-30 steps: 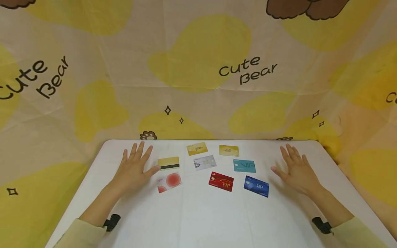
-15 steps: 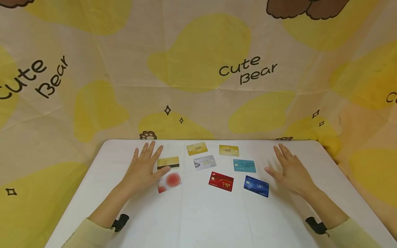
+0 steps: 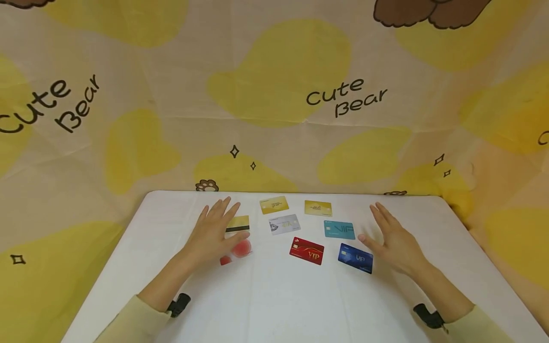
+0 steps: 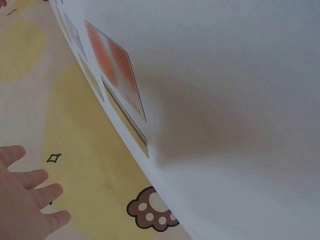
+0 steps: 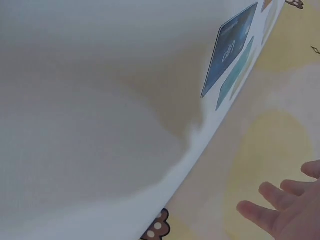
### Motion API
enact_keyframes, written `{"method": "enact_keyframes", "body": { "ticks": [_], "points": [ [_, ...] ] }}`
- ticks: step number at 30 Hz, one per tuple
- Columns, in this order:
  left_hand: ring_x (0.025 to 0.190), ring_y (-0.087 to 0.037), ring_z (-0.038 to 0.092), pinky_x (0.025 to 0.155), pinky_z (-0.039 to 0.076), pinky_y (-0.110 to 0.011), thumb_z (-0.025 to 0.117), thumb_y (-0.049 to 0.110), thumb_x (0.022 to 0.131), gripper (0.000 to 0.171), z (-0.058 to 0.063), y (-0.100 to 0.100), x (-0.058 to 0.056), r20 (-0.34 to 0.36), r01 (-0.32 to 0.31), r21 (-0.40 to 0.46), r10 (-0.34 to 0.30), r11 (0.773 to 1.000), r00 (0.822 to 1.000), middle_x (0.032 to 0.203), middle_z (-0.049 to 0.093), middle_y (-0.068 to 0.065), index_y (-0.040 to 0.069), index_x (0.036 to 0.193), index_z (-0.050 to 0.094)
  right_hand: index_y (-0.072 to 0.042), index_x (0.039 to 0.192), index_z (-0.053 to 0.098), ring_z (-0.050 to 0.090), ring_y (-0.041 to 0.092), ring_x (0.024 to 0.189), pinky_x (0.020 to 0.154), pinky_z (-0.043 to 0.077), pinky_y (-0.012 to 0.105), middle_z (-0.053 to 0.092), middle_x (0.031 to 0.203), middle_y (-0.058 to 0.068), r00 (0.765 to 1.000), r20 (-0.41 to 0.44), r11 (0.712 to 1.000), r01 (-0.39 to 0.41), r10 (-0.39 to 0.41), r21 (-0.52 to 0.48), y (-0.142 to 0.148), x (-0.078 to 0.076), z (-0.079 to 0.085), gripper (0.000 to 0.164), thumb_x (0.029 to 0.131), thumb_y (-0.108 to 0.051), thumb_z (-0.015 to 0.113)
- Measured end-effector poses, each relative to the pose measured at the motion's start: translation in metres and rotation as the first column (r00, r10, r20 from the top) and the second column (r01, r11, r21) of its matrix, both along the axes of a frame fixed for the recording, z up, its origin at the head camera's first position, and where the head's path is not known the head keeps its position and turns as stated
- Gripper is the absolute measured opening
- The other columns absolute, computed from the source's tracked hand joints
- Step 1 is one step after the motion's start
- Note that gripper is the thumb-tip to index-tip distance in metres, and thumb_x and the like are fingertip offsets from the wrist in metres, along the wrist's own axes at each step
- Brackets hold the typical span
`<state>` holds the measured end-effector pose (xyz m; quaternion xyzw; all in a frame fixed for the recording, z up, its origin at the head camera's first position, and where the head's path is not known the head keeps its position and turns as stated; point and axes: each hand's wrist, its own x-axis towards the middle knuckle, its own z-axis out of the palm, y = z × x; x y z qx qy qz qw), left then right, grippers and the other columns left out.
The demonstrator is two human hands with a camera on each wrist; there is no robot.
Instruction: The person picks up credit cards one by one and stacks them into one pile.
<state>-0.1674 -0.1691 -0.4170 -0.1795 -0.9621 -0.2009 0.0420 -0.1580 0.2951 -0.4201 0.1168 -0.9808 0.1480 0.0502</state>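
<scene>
My left hand [image 3: 210,239], fingers spread, hovers above the left side of the white table. It partly covers a gold card with a dark stripe [image 3: 241,222] and a white card with red circles [image 3: 242,248] in the head view. Beyond the thumb of my right hand [image 3: 399,245] lie a blue VIP card [image 3: 355,258] and a teal VIP card [image 3: 339,230]. That hand also has straight fingers and holds nothing. Between the hands are a red VIP card [image 3: 306,251], a silver VIP card [image 3: 285,225] and two gold cards, one left [image 3: 274,205], one right [image 3: 318,208].
The white table [image 3: 274,300] ends at a straight far edge. Behind it hangs a yellow and beige cloth [image 3: 274,95] printed with "Cute Bear". Hand shadows fall on the tabletop in both wrist views. A black wrist device [image 3: 179,305] shows at the left sleeve, another [image 3: 429,316] at the right.
Both hands have moved inward, the left to the right and the right to the left. The left hand now overlaps the two leftmost cards more. The cards lie as before.
</scene>
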Motion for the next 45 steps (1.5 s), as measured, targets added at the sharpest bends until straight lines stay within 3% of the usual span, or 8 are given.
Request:
{"method": "enact_keyframes", "body": {
  "ticks": [11, 18, 25, 30, 45],
  "points": [
    [0.15, -0.045, 0.032, 0.122, 0.018, -0.063, 0.078, 0.048, 0.091, 0.087, -0.002, 0.017, 0.0, 0.012, 0.03, 0.038, -0.03, 0.999, 0.999, 0.167, 0.033, -0.019, 0.009, 0.16, 0.042, -0.002, 0.163, 0.03, 0.036, 0.057, 0.143, 0.097, 0.043, 0.076, 0.027, 0.166, 0.028, 1.0, -0.002, 0.998, -0.03, 0.03, -0.051, -0.018, 0.003, -0.001, 0.09, 0.097, -0.051, 0.068],
    [0.148, -0.044, 0.036, 0.12, 0.025, -0.062, 0.082, 0.046, 0.088, 0.088, -0.004, 0.025, -0.002, 0.026, 0.053, 0.046, -0.055, 0.998, 0.998, 0.165, 0.036, -0.019, 0.009, 0.159, 0.044, -0.005, 0.162, 0.031, 0.041, 0.057, 0.141, 0.096, 0.042, 0.077, 0.028, 0.166, 0.026, 0.998, 0.055, 0.994, -0.02, 0.026, -0.103, -0.031, 0.004, -0.003, 0.092, 0.094, -0.049, 0.073],
    [0.147, -0.042, 0.039, 0.118, 0.027, -0.062, 0.084, 0.042, 0.087, 0.086, -0.007, 0.038, -0.005, 0.059, 0.077, 0.095, -0.083, 0.992, 0.995, 0.164, 0.039, -0.017, 0.007, 0.157, 0.047, -0.006, 0.16, 0.036, 0.05, 0.054, 0.135, 0.096, 0.045, 0.075, 0.033, 0.163, 0.023, 0.994, 0.093, 0.982, -0.034, 0.052, -0.186, -0.039, 0.008, -0.007, 0.088, 0.094, -0.05, 0.073],
    [0.146, -0.041, 0.041, 0.117, 0.029, -0.061, 0.084, 0.042, 0.088, 0.083, -0.012, 0.048, -0.006, 0.075, 0.092, 0.078, -0.098, 0.993, 0.992, 0.162, 0.043, -0.016, 0.008, 0.155, 0.05, -0.005, 0.158, 0.039, 0.053, 0.051, 0.134, 0.097, 0.046, 0.073, 0.037, 0.161, 0.023, 0.993, 0.104, 0.977, -0.038, 0.061, -0.209, -0.043, 0.008, -0.01, 0.085, 0.093, -0.046, 0.076],
    [0.145, -0.036, 0.043, 0.121, 0.027, -0.055, 0.085, 0.037, 0.088, 0.075, -0.019, 0.069, -0.003, 0.165, 0.107, 0.153, -0.132, 0.982, 0.977, 0.156, 0.051, -0.011, 0.013, 0.152, 0.054, -0.003, 0.153, 0.044, 0.062, 0.04, 0.119, 0.092, 0.056, 0.056, 0.048, 0.152, 0.021, 0.982, 0.161, 0.947, -0.048, 0.103, -0.317, -0.053, 0.008, -0.021, 0.081, 0.091, -0.039, 0.082]
  ]
}}
